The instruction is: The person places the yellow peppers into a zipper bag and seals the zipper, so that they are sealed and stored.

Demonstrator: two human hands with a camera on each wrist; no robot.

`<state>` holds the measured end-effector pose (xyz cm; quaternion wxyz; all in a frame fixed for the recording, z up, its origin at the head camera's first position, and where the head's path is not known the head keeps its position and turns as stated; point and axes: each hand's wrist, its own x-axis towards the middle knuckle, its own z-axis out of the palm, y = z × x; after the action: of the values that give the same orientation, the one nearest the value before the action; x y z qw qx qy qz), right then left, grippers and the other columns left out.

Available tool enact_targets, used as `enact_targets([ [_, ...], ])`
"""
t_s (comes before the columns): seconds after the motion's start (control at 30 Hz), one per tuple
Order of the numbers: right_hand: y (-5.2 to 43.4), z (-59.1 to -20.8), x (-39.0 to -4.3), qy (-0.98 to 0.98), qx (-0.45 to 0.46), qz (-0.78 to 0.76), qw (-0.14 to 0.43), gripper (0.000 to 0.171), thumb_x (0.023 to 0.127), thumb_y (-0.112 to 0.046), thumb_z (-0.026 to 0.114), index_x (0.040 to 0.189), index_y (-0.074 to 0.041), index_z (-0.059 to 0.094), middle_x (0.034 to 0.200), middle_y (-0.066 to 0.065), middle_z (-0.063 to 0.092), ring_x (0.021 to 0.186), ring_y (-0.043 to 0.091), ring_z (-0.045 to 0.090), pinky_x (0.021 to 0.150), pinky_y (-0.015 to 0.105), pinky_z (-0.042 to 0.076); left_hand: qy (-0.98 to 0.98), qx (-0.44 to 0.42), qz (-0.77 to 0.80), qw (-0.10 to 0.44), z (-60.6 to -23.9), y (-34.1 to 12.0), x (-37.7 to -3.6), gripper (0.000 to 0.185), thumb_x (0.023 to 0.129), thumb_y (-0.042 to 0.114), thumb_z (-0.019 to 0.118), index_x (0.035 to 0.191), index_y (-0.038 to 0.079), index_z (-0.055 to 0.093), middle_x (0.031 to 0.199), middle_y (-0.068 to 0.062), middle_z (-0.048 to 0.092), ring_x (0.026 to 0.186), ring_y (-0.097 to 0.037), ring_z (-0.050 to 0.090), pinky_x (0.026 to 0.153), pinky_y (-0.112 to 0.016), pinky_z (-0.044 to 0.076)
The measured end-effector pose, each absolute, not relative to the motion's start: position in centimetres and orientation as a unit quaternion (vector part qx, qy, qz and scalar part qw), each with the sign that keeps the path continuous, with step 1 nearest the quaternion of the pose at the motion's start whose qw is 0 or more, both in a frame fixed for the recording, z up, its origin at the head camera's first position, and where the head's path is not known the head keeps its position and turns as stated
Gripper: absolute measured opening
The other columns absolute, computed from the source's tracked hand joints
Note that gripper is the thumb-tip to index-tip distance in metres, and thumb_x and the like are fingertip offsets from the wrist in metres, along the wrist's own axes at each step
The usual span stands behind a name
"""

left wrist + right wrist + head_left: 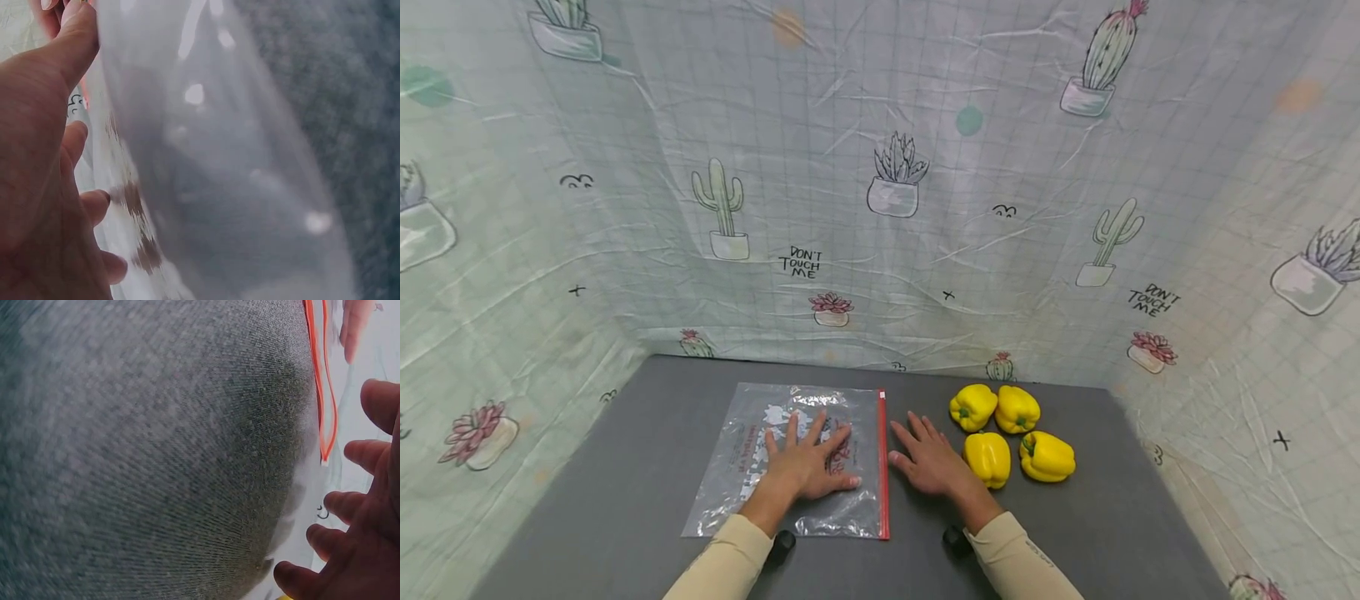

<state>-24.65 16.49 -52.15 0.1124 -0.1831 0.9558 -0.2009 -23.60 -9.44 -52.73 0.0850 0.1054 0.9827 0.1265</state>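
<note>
A clear plastic zip bag [715,492] with printed white and red markings lies flat on the grey table, its red zip strip [883,467] along the right side. My left hand [805,462] is over the bag with fingers spread and straight, the thumb pointing toward the strip. In the left wrist view the bag's film [219,156] fills the space beside the fingers. Just right of the strip, my right hand [928,458] has its fingers extended, close over the table. Both hands hold nothing. Close by the right hand sits a yellow bell pepper [987,460].
More yellow bell peppers [1047,457] are grouped to the right of the right hand, some farther back [973,407]. A cactus-print cloth [895,275] hangs behind the grey table [625,467] and along both sides. Black wrist devices [781,547] sit under both wrists.
</note>
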Motion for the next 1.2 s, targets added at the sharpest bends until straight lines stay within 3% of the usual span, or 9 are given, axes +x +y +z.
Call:
enact_targets([
  [0.2,16.4,-52.1,-24.7,0.955,-0.178,-0.203,0.126,0.069,0.105,-0.051,0.054,0.164,-0.020,0.036,0.174,0.018,0.023,0.161,0.046,0.019,0.126,0.070,0.020,0.982,0.103,0.126,0.091,-52.6,-9.5,-23.6,0.093,0.079,0.083,0.065,0.159,0.042,0.040,0.175,-0.008,0.022,0.159,-0.056,0.009,0.114,-0.088,0.011],
  [0.53,16.3,-52.2,-25.2,0.952,-0.171,-0.202,0.151,0.061,0.106,-0.039,0.055,0.162,-0.021,0.040,0.173,0.017,0.025,0.161,0.046,0.017,0.126,0.073,0.012,0.981,0.107,0.125,0.104,-52.7,-9.4,-23.9,0.091,0.080,0.082,0.065,0.159,0.042,0.041,0.176,-0.008,0.020,0.160,-0.056,0.006,0.114,-0.088,0.009],
  [1.03,15.4,-52.6,-25.4,0.954,-0.154,-0.202,0.159,0.065,0.100,-0.044,0.064,0.159,-0.025,0.044,0.174,0.016,0.021,0.161,0.047,0.013,0.125,0.075,0.008,0.978,0.111,0.139,0.107,-53.0,-9.6,-24.2,0.092,0.079,0.082,0.067,0.158,0.043,0.042,0.176,-0.008,0.020,0.159,-0.057,0.007,0.114,-0.088,0.007],
  [1.2,15.1,-52.3,-25.3,0.955,-0.142,-0.198,0.168,0.071,0.097,-0.048,0.067,0.160,-0.027,0.043,0.175,0.013,0.020,0.163,0.045,0.011,0.126,0.073,0.007,0.978,0.111,0.137,0.110,-52.7,-9.6,-24.4,0.080,0.088,0.076,0.061,0.158,0.042,0.042,0.176,-0.007,0.020,0.159,-0.057,0.007,0.113,-0.089,0.008],
])
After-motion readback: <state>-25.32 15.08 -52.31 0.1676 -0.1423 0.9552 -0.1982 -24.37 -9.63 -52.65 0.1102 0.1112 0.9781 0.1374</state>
